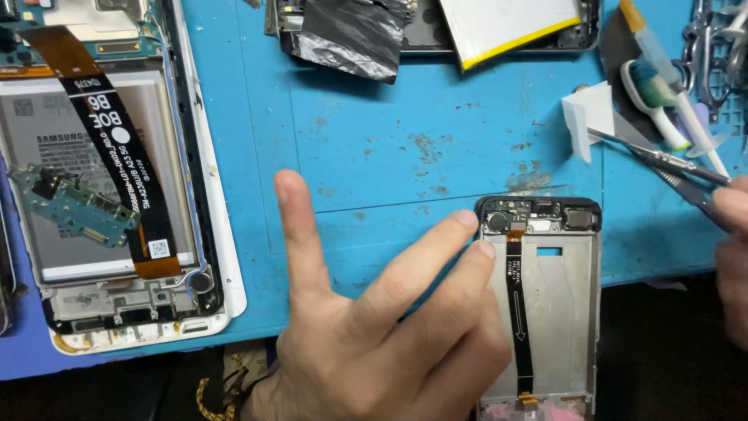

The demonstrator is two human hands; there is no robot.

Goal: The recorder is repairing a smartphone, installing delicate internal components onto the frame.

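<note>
left hand (374,327) spread, two fingertips pressing opened phone frame (573,312) at its 9 o'clock | right hand (732,257) at 3 o'clock pinching tweezers (662,160); blue mat (389,140) beneath

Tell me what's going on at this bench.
A person steadies an opened grey phone frame with a black flex ribbon at the edge of the blue work mat, left hand fingers touching its top corner. The right hand holds metal tweezers. A second opened white-framed phone lies to the left.
</note>
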